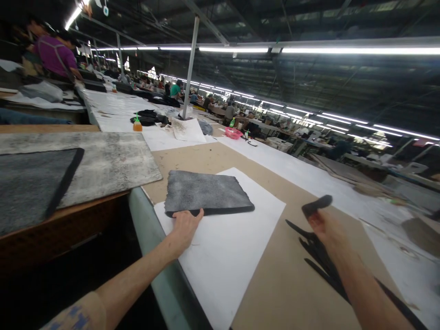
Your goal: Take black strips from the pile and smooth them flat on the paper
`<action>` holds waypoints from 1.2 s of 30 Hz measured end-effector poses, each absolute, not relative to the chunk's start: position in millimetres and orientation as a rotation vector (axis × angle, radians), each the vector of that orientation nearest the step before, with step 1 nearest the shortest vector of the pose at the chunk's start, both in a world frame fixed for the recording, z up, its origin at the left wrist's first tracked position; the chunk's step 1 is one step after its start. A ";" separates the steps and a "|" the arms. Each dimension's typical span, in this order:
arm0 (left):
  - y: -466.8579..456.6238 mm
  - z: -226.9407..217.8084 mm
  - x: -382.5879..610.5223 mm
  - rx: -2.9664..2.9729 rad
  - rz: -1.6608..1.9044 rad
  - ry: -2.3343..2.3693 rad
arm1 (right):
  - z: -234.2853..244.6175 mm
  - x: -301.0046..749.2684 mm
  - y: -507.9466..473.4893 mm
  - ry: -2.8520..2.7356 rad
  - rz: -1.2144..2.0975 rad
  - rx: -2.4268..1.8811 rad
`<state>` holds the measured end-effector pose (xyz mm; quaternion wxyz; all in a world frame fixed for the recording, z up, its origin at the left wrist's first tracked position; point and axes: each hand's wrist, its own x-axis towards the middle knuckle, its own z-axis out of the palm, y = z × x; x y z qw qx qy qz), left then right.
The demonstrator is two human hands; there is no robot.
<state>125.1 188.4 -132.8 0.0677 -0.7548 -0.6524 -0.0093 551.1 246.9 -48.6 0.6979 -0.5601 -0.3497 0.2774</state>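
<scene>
A grey, felt-like fabric panel (208, 190) with a black band along its near edge lies on a white sheet (237, 238). My left hand (185, 229) is at that banded edge, thumb and bent fingers gripping it; the fingertips are partly hidden. Off to the right, my right hand (323, 227) is raised above the table, closed on a short black strip (318, 205) whose end sticks out past the fingers. Below that hand, several long black strips (309, 247) lie on brown paper (275, 284), some covered by my forearm.
At left, a mottled board (117, 160) carries another grey panel (30, 183) with a black edge. Farther back stand an orange bottle (137, 124), black pieces (149, 118) and a pink basket (233, 133). A metal post (191, 68) rises from the table. A person in purple (57, 55) works at far left.
</scene>
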 end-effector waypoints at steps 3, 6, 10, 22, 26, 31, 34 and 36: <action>176.9 -121.4 113.6 -2.239 -0.122 -1.850 | -77.0 492.1 240.0 -0.920 0.724 -1.293; 160.9 -117.6 107.9 -2.278 -0.424 -1.799 | -96.0 428.9 220.3 -1.128 0.753 -1.360; 143.9 -119.7 110.6 -2.772 -1.132 -2.237 | -112.8 347.1 183.9 -1.466 0.680 -1.407; 149.5 -134.6 88.7 -2.494 -1.568 -2.836 | -130.2 263.0 133.3 -2.691 -0.176 -1.187; 149.1 -139.9 87.9 -2.553 -1.178 -2.482 | -126.2 267.5 141.6 -2.556 0.055 -1.218; 145.7 -139.6 88.6 -2.482 -1.067 -2.385 | -124.1 257.1 158.5 -2.405 0.316 -1.289; 143.3 -142.8 85.3 -2.471 -1.087 -2.434 | -125.1 246.8 164.9 -2.461 0.380 -1.278; 140.3 -144.8 82.4 -2.467 -1.099 -2.450 | -125.9 241.4 166.3 -2.517 0.370 -1.264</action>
